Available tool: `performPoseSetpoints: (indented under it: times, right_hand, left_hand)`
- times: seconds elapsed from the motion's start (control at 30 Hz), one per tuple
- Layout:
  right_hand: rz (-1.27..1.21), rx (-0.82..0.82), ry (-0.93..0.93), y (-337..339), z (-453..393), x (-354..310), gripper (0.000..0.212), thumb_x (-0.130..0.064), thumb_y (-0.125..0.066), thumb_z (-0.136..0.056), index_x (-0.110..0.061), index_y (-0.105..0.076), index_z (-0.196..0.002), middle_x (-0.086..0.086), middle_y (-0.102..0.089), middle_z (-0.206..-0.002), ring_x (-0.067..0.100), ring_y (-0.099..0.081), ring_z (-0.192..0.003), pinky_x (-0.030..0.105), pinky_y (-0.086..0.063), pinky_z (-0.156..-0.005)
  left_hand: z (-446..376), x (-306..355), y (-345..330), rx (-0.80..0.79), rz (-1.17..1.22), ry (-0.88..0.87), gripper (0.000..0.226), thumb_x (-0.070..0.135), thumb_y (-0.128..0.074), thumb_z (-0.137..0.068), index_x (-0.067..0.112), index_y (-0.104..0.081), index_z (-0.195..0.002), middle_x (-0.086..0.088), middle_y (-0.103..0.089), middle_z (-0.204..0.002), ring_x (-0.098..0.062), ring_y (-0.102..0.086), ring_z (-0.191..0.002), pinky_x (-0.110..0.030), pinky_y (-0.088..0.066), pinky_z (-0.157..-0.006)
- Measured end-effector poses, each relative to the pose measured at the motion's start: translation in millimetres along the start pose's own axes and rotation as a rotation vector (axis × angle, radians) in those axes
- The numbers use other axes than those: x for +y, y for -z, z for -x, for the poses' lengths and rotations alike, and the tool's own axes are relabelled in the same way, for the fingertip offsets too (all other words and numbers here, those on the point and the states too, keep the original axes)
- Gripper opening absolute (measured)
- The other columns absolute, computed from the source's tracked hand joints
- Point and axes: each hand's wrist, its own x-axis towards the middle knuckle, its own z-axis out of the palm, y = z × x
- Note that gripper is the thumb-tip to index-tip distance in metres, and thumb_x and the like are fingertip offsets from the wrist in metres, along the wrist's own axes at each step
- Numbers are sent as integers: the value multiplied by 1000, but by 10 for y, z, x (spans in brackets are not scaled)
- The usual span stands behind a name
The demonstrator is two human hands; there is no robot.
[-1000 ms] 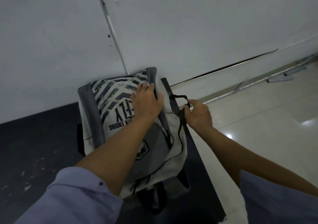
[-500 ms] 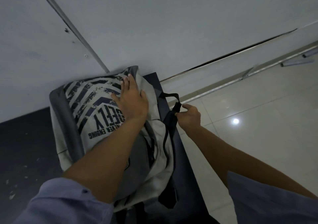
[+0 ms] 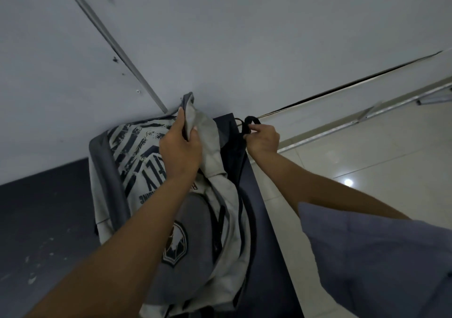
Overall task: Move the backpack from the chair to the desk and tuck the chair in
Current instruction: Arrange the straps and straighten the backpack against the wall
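Observation:
A light grey backpack [image 3: 137,171] with dark stripes and lettering lies on the dark desk [image 3: 44,220], its top against the wall. My left hand [image 3: 181,149] pinches a fold of grey fabric at the bag's upper corner. My right hand [image 3: 263,139] grips the black strap loop [image 3: 250,120] at the desk's right end. No chair is in view.
A pale wall [image 3: 244,36] with a metal strip rises right behind the desk. Glossy tiled floor [image 3: 367,158] lies to the right, with metal rails [image 3: 391,107] along the wall base.
My left hand went from lying flat on the bag to pinching its top corner fabric. My right hand moved up toward the wall with the strap.

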Motion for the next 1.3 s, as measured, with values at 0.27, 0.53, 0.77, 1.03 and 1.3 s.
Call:
performPoseSetpoints:
  times: [0.27,0.53,0.77,1.03,1.3]
  right_hand:
    - [-55,-209,-33,-290,-182,-231,28,-4,-68,-89,-12,-78,-113,13,-74,-118,28,-70,-110,33,-53,-103]
    - [-89,-383,-124,-378,-162,-474,42,-29,-46,-99,-1,-65,-125,18,-65,-129,35,-60,-118,47,-48,-106]
    - [45,-384,15,-278,26,-622,43,-26,-35,-105,-2,-66,-123,19,-62,-134,34,-58,-121,40,-45,-105]
    - [37,-48,474,-291,665,-960,37,-42,-45,-101,-17,-71,-111,3,-72,-114,23,-65,-107,29,-47,-85]
    - [282,-100,820,-1201,1817,-997,36,-27,-60,-97,-5,-67,-125,13,-66,-128,30,-55,-127,37,-40,-111]
  left_hand:
    - [-79,-27,122,-19,56,-12,53,15,-63,-97,13,-49,-148,12,-63,-111,-2,-59,-89,3,-37,-78]
    - [-54,-31,-97,-143,-60,-70,62,35,-65,-97,12,-44,-151,-9,-74,-114,-19,-69,-95,-26,-52,-90]
    - [-79,-109,5,-163,-50,-85,55,44,-64,-95,14,-56,-141,-2,-71,-122,-15,-69,-103,-26,-51,-92]
    - [-99,-658,854,-21,-144,-10,42,45,-62,-96,16,-70,-126,-7,-74,-118,-20,-67,-110,-22,-46,-90]
    - [159,-1504,1820,5,-220,178,48,51,-59,-95,19,-68,-129,-9,-73,-121,-30,-66,-112,-40,-55,-95]
